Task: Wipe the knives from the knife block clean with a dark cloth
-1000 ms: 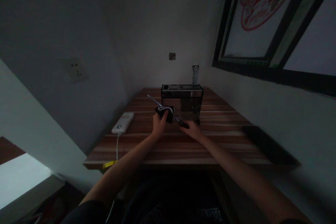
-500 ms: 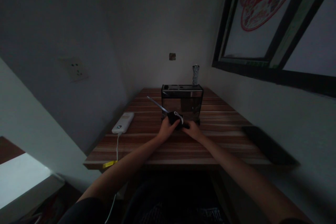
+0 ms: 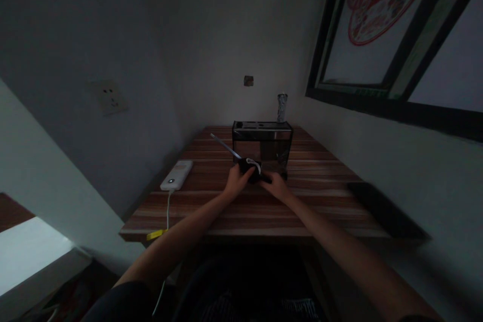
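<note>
With the black cloth as the centre of the dial, the person's left hand (image 3: 237, 179) sits at eight o'clock, closed on the black cloth (image 3: 249, 167) with the thumb pressed over its top. A white looped strip (image 3: 254, 163) shows on the upper face of the cloth. A thin metallic rod (image 3: 225, 146) sticks out of the cloth toward ten or eleven o'clock, tilted. The right hand (image 3: 277, 185), at four o'clock, is wrapped around a dark handle (image 3: 266, 178) roughly in line with the rod; the cloth hides where the two would meet. Cloth and rod are over the middle of the striped wooden tabletop (image 3: 249, 214); whether they touch it cannot be told.

Just beyond, toward one o'clock, stands a clear, black-edged tank (image 3: 263, 134), with a silvery cylinder (image 3: 282, 108) upright at its right rear. At nine o'clock lies a white device (image 3: 177, 175); its white cable (image 3: 168, 211) runs down to a yellow tag (image 3: 155, 234) at eight o'clock by the front edge. Between three and four o'clock, a dark slab (image 3: 385, 209) lies along the right side. A wall socket (image 3: 110, 99) is at ten o'clock.
</note>
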Available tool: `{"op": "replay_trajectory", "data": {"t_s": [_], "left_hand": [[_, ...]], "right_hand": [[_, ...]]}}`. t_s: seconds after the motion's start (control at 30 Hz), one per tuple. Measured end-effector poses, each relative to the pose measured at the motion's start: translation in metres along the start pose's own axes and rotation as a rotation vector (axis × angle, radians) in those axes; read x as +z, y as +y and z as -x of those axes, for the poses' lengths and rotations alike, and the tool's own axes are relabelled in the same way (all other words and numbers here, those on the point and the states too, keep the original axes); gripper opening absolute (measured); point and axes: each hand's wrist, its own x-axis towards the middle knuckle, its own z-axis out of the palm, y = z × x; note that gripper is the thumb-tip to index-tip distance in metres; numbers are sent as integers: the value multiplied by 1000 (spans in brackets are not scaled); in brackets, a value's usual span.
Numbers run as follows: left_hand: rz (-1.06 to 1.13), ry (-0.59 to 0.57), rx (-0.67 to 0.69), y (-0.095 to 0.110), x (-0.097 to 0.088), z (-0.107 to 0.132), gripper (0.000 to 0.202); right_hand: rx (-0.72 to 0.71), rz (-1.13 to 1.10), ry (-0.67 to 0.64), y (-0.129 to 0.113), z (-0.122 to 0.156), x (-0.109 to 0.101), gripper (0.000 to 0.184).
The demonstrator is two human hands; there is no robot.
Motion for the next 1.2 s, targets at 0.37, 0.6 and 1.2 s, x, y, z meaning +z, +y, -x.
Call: {"op": "replay_trajectory", "data": {"t_s": [0.37, 0.6, 1.2], "left_hand": [[134, 225, -53, -2, -23, -15, 34], [203, 377, -58, 5, -34, -24, 35], [342, 752, -59, -6, -63, -45, 42]], "right_hand": [[16, 95, 42, -3, 2, 1, 31], [19, 113, 35, -2, 1, 1, 31], [43, 116, 4, -4, 4, 0, 27]]}}
